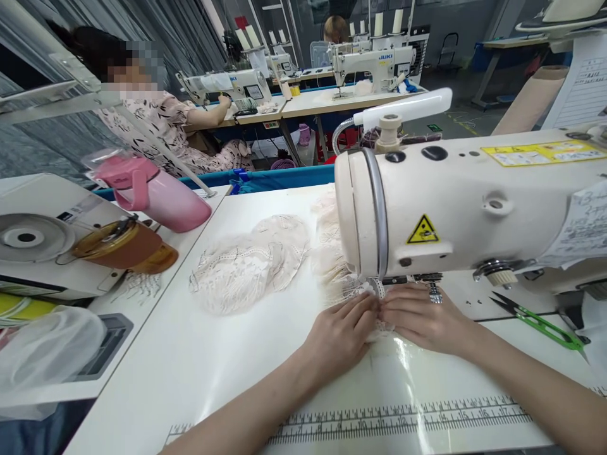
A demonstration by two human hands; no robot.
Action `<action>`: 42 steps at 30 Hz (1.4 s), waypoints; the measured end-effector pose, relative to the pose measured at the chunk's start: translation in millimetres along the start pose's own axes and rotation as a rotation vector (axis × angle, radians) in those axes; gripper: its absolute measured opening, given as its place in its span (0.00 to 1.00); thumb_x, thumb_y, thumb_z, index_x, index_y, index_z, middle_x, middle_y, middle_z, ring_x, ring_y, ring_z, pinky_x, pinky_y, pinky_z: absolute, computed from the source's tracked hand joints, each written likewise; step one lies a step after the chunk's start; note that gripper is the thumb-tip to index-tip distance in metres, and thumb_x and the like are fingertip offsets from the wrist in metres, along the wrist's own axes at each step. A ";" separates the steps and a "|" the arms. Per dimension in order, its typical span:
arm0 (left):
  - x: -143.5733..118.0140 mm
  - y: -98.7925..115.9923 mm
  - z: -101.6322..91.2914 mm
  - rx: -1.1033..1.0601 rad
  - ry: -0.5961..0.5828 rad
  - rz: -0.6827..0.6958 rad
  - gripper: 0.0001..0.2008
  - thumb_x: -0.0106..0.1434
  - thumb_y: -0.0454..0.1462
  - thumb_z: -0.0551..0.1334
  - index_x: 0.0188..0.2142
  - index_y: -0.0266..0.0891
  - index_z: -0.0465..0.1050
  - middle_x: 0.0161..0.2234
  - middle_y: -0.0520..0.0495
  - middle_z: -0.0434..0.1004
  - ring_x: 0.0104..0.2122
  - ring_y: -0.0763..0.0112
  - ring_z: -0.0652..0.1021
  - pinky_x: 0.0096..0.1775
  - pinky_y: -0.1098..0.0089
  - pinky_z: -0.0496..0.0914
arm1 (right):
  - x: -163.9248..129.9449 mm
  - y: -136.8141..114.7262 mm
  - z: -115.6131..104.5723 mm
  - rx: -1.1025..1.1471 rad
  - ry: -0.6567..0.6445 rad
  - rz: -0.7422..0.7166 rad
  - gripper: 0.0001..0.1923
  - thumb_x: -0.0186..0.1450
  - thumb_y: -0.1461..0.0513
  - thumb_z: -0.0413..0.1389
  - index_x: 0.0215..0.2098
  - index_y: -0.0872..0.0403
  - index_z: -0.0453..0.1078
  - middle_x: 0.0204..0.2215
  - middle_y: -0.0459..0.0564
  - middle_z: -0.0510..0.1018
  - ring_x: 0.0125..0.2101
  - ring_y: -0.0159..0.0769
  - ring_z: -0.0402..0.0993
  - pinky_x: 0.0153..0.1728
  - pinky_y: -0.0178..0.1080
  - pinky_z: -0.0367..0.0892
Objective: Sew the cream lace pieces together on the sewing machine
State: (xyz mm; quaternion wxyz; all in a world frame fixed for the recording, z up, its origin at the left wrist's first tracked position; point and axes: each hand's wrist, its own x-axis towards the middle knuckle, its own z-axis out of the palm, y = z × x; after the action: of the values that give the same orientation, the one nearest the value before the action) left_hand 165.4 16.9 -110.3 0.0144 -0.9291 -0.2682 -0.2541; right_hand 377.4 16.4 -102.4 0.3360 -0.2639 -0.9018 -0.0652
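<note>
While both hands lie flat on the white worktop [199, 360], the left hand [342, 333] and the right hand [422, 319] press a small strip of cream lace fabric [379, 328] between their fingertips, directly beneath the head of the cream industrial sewing machine [455, 202]. Each grip is loosely pinched on the lace, though the needle area seems partly hidden. A heap of cream lace pieces [251, 262] rests to the left, well apart. Green-handled thread snips [540, 322] lie to the right. A pink plastic jug [156, 193] lies on its side on the neighbouring table.
</note>
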 end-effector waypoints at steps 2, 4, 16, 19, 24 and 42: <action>-2.2 -2.1 -0.9 -0.008 -0.018 -0.046 0.09 0.57 0.27 0.54 0.36 0.36 0.67 0.47 0.39 0.77 0.49 0.62 0.77 0.45 0.66 0.76 | -0.1 -2.9 5.5 0.048 -0.012 0.007 0.08 0.65 0.70 0.52 0.39 0.55 0.71 0.34 0.45 0.80 0.38 0.32 0.75 0.37 0.36 0.71; -3.5 -4.5 -2.0 -0.011 -0.025 -0.082 0.10 0.55 0.27 0.54 0.36 0.37 0.66 0.47 0.39 0.76 0.48 0.62 0.77 0.44 0.66 0.76 | -0.5 -5.0 11.5 0.078 -0.011 0.023 0.09 0.64 0.70 0.53 0.40 0.55 0.71 0.34 0.45 0.80 0.38 0.32 0.75 0.42 0.38 0.72; -1.5 -13.6 1.0 0.006 -0.016 -0.142 0.13 0.53 0.26 0.53 0.38 0.38 0.65 0.47 0.40 0.76 0.48 0.61 0.77 0.43 0.65 0.77 | 1.0 -5.1 18.0 0.062 -0.038 0.091 0.10 0.64 0.70 0.52 0.37 0.53 0.73 0.34 0.45 0.81 0.38 0.32 0.77 0.48 0.38 0.71; -0.9 -13.6 1.5 0.025 -0.039 -0.154 0.16 0.53 0.26 0.53 0.41 0.37 0.65 0.48 0.40 0.76 0.49 0.60 0.76 0.43 0.64 0.77 | 0.1 -4.0 17.3 0.032 -0.092 0.120 0.10 0.65 0.69 0.52 0.37 0.52 0.74 0.34 0.46 0.80 0.39 0.34 0.76 0.44 0.39 0.73; 0.9 -11.7 0.9 0.054 -0.065 -0.180 0.15 0.56 0.27 0.54 0.44 0.35 0.66 0.50 0.39 0.74 0.50 0.59 0.76 0.40 0.64 0.78 | 1.6 -0.5 14.7 0.027 -0.100 0.114 0.10 0.67 0.66 0.50 0.36 0.52 0.74 0.33 0.47 0.80 0.38 0.33 0.75 0.41 0.38 0.73; 2.6 -11.0 2.9 0.100 -0.057 -0.107 0.19 0.63 0.33 0.54 0.53 0.34 0.69 0.52 0.41 0.73 0.53 0.56 0.73 0.48 0.59 0.75 | -7.5 5.5 13.8 -0.130 -0.087 0.215 0.11 0.64 0.68 0.51 0.39 0.49 0.72 0.39 0.42 0.80 0.36 0.35 0.76 0.38 0.41 0.68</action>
State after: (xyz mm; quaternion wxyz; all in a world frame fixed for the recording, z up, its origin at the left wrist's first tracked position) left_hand 163.1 28.1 -112.7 0.0394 -0.9185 -0.3300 -0.2144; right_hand 377.2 21.9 -118.1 0.2837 -0.3828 -0.8759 -0.0755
